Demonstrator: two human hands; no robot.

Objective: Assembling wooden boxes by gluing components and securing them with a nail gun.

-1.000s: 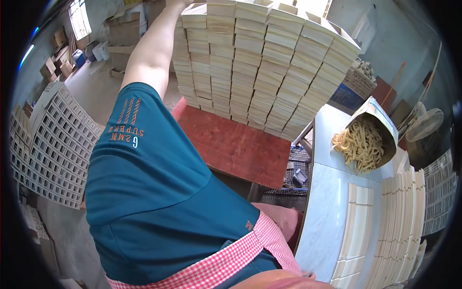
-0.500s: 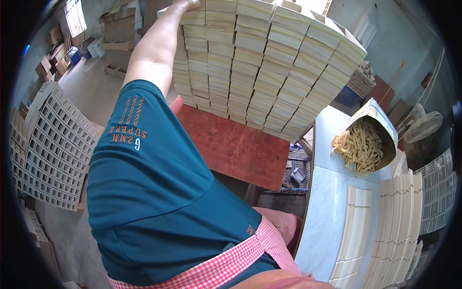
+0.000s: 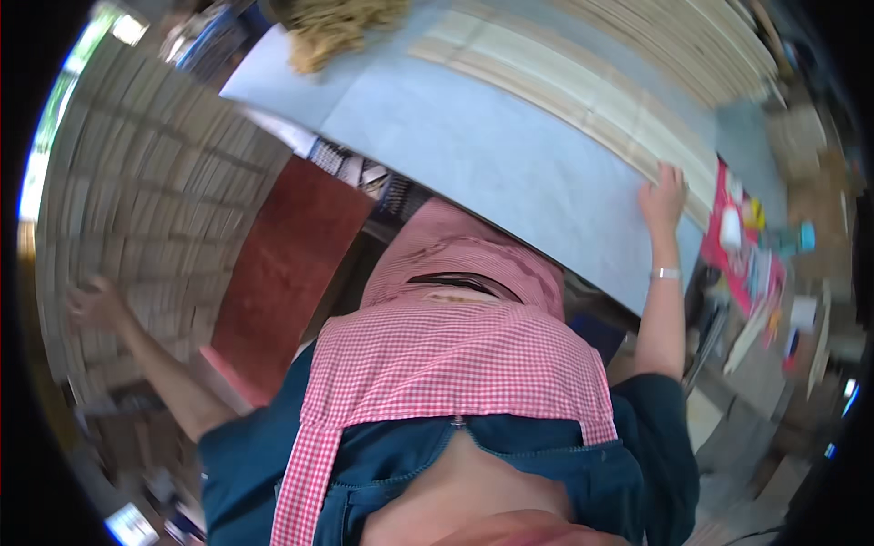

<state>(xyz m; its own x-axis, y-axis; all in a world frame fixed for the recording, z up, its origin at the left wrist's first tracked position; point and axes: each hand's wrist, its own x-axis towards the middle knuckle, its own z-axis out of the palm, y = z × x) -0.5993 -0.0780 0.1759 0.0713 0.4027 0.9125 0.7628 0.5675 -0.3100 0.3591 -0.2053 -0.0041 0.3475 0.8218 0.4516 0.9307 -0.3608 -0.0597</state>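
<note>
My left hand point(image 3: 96, 305) is out to the left, in front of the tall stack of pale wooden pieces point(image 3: 164, 191). It is blurred, but the fingers look spread and nothing shows in them. Whether it touches the stack I cannot tell. On the right, my right hand point(image 3: 665, 193) is at the near edge of a row of flat pale wooden strips point(image 3: 583, 114) on the bluish-white table point(image 3: 473, 155). Its thumb stands apart from the bent fingers, which seem to touch the strips without lifting any.
A red board point(image 3: 291, 241) lies beside the stack. Ribbon-like pale strips point(image 3: 341, 32) are heaped at the table's far left. More long wooden strips point(image 3: 674, 41) lie at the back. Small bottles point(image 3: 731, 227) stand on a pink cloth at right. A blue crate point(image 3: 391, 194) sits below the table edge.
The view has swung right toward the table, and the stack now appears at the left. My left arm is off the stack's top and lower down. My right hand has come into view.
</note>
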